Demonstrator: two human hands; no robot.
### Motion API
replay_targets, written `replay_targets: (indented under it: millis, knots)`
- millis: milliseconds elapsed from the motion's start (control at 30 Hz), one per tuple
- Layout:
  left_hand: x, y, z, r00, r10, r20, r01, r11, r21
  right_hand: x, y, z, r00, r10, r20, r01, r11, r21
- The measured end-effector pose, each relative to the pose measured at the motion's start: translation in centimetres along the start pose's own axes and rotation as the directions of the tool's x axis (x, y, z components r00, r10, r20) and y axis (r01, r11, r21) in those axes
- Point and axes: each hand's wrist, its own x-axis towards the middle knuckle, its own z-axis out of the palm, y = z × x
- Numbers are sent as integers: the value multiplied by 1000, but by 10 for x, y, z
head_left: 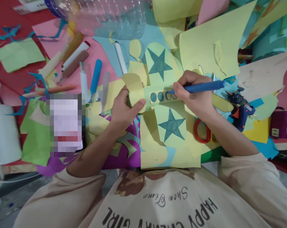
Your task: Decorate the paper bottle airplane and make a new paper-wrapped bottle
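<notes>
My right hand [193,90] is closed around a blue marker [202,86], its tip at a row of small circles on a pale green paper cutout [148,95]. Two of those circles are filled in dark teal; the ones beside the tip show outlines, partly behind my fingers. Above and below the row, the cutout has rounded flaps with a teal star [160,62] and another star [171,125]. My left hand [126,106] grips the cutout's left end, thumb on top, where a yellow paper flap [134,85] curls up.
Several markers [95,76] lie to the left, near a phone [66,123] with a blurred screen. Red-handled scissors [201,131] sit by my right forearm. A clear plastic bottle [103,17] lies at the back. Paper sheets and scraps [207,44] cover much of the table.
</notes>
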Motion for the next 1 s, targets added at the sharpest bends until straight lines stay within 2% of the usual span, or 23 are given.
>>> replay_targets:
  millis: [167, 433, 833, 1000]
  knots:
    - [0, -1, 0, 1000, 11, -4, -11, 1000, 26, 0, 1, 0, 999, -28, -32, 30, 999, 39]
    - [0, 0, 0, 1000, 11, -9, -11, 1000, 21, 1, -3, -2, 1000, 0, 13, 0, 1000, -9]
    - [0, 1, -1, 1000, 24, 7, -24, 999, 42, 1, 0, -3, 996, -19, 89, 17, 1000, 21]
    - [0, 0, -1, 999, 38, 0, -38, 998, 59, 2, -1, -5, 991, 30, 133, -30, 1000, 1]
